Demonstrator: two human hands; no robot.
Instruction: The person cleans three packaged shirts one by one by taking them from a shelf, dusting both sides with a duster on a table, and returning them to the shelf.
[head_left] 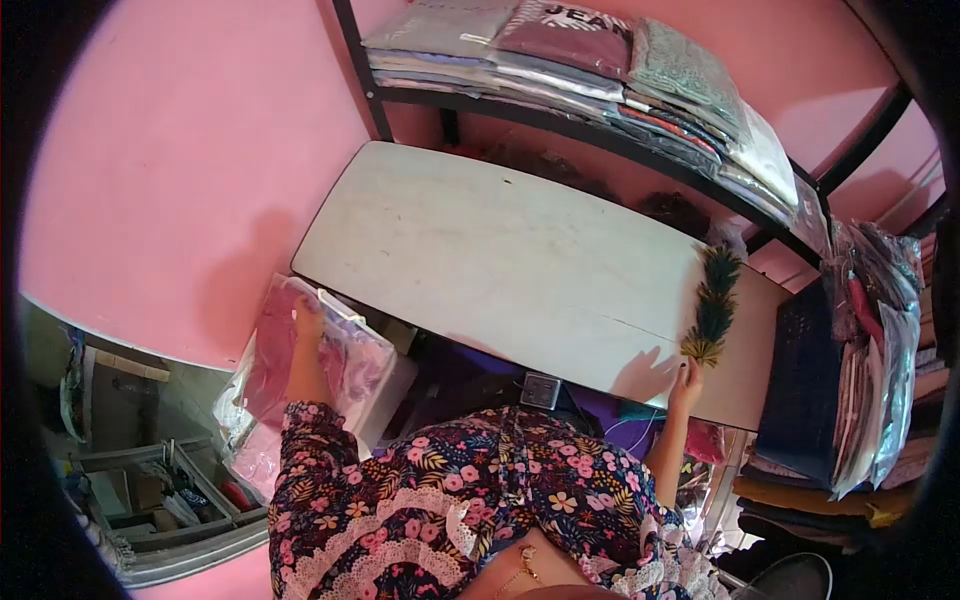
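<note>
My right hand (pixel 686 388) is closed round the near end of a fluffy dark green duster (pixel 714 305) with a yellowish tuft. The duster lies over the right part of the white tabletop (pixel 480 240), pointing away from me. On my left, beside the table's near edge, my left hand (pixel 309 318) grips the upper part of a pink garment in a clear plastic bag (pixel 268 365). A white strip, perhaps a hanger or handle, shows next to those fingers. More bagged pink and white cloth (pixel 362 362) sits right beside it.
A black-framed shelf (pixel 560 125) over the table's back holds stacks of bagged clothes (pixel 565 40). More bagged garments (pixel 880 350) are piled at the right, beside a dark blue panel (pixel 800 385). At lower left is a grey frame (pixel 170 500) with small items.
</note>
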